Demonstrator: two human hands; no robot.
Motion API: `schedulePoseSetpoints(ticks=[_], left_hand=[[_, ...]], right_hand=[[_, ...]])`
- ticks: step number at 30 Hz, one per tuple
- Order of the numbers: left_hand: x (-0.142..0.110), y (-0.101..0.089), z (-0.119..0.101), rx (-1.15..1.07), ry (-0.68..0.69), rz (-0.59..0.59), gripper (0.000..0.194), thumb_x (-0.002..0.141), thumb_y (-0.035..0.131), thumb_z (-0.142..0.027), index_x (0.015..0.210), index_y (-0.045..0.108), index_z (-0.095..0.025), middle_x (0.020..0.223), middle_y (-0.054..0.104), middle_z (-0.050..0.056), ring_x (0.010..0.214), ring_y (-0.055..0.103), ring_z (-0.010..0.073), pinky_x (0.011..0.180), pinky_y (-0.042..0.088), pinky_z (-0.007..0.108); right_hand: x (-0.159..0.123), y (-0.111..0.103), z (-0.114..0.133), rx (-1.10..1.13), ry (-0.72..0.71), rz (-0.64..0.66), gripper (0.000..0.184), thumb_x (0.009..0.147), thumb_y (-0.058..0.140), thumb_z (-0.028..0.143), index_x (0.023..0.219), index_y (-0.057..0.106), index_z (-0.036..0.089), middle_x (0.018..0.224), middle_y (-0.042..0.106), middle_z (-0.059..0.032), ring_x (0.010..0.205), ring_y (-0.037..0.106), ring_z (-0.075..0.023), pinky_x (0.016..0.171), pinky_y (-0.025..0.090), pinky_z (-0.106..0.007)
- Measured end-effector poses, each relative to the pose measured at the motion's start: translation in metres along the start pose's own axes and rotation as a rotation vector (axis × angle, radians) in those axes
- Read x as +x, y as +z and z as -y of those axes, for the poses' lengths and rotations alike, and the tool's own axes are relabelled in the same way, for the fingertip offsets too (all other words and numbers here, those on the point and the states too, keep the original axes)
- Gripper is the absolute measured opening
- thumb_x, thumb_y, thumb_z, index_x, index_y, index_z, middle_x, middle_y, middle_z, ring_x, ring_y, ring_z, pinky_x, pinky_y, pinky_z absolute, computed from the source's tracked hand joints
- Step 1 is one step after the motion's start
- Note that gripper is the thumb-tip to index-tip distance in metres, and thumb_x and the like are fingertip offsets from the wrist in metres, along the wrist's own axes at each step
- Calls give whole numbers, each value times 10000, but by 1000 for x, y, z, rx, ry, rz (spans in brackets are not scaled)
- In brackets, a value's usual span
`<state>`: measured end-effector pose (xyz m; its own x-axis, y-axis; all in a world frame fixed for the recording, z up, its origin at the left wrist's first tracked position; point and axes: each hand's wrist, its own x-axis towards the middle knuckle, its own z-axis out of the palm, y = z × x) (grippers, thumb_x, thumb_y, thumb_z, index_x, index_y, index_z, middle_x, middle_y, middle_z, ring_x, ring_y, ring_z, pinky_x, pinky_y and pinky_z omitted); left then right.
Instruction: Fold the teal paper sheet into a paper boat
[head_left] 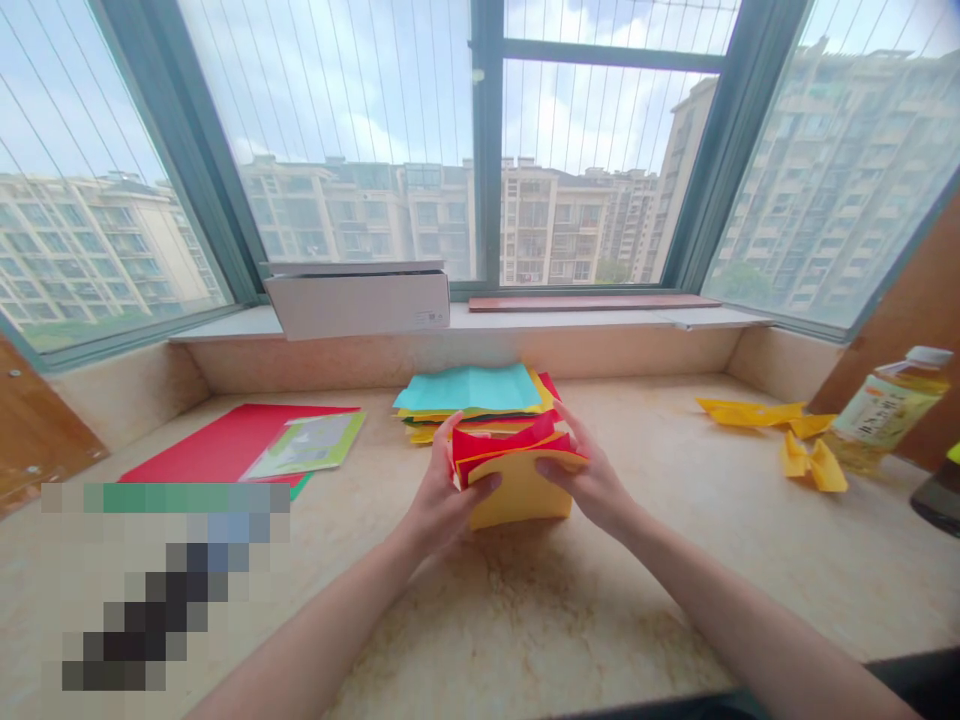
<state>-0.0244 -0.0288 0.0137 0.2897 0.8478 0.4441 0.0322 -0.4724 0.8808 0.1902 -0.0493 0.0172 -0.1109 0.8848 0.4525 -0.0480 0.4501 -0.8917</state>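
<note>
Between my two hands stands a bundle of coloured paper [521, 490], yellow in front with red and orange sheets behind. My left hand [446, 490] grips its left side, thumb on the front sheet. On the opposite side my right hand [589, 470] holds it the same way. The bundle's lower edge is at or just over the counter; I cannot tell if it touches. Right behind it lies a stack of paper [469, 388], light blue on top, with yellow, green and red edges showing.
On the left a red sheet [202, 440] lies under a clear packet with a green border [315, 445]. Folded yellow paper pieces [814, 465] lie at right beside a bottle of yellowish drink [881, 415]. A white box [360, 305] rests on the window ledge. A pixelated patch hides the lower left.
</note>
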Motion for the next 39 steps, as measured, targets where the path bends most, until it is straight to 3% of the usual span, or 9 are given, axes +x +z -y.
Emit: schedulePoseSetpoints(ticks=[4, 7, 16, 22, 26, 31, 39], left_hand=[[1, -1, 3, 70, 57, 88, 601, 841, 689, -368, 1363, 445, -199, 1355, 531, 121, 1263, 499, 296, 1090, 383, 456], [2, 0, 8, 30, 50, 118, 427, 894, 626, -346, 1281, 532, -192, 1322, 572, 119, 1221, 534, 291, 1059, 411, 450], [1, 2, -3, -327, -163, 60, 525, 802, 746, -344, 1230, 479, -199, 1233, 651, 106, 1100, 630, 265, 919, 519, 395], [2, 10, -7, -275, -120, -104, 382, 817, 720, -393, 1102, 609, -165, 1166, 702, 92, 1053, 652, 275, 874, 539, 362], [-1, 13, -9, -337, -167, -137, 376, 803, 729, -417, 1059, 657, -152, 1088, 734, 89, 987, 682, 286, 825, 556, 360], [-7, 17, -15, -533, -360, 53, 412, 852, 678, -422, 1157, 658, -147, 1083, 735, 115, 980, 696, 306, 836, 563, 415], [-6, 14, -17, -354, -252, 180, 427, 855, 682, -424, 1208, 658, -185, 1179, 710, 88, 1092, 652, 300, 966, 509, 428]], right_hand=[[-2, -1, -8, -24, 73, 91, 450, 828, 688, 484, 1221, 608, 281, 1240, 665, -71, 1123, 632, -275, 964, 521, -460], [-2, 0, -14, -3, 43, 48, 420, 843, 680, 467, 1208, 604, 273, 1232, 671, -66, 1127, 628, -270, 973, 510, -451], [-4, 2, -18, -70, 20, -91, 319, 822, 709, 411, 1104, 673, 266, 1142, 720, -38, 1054, 654, -274, 940, 527, -450], [-7, 5, -19, -62, 68, -158, 316, 809, 705, 445, 1056, 692, 247, 1061, 736, -48, 960, 673, -287, 841, 564, -437], [-9, 5, -19, -51, 52, -223, 297, 810, 697, 454, 1010, 695, 235, 999, 737, -54, 902, 671, -276, 800, 567, -421], [-10, 3, -17, -78, 53, -297, 277, 805, 689, 481, 929, 687, 233, 915, 735, -47, 810, 668, -254, 710, 561, -378], [-6, -3, -9, 49, 104, -210, 424, 892, 545, 583, 1025, 705, 213, 877, 747, -68, 799, 698, -271, 620, 553, -340]])
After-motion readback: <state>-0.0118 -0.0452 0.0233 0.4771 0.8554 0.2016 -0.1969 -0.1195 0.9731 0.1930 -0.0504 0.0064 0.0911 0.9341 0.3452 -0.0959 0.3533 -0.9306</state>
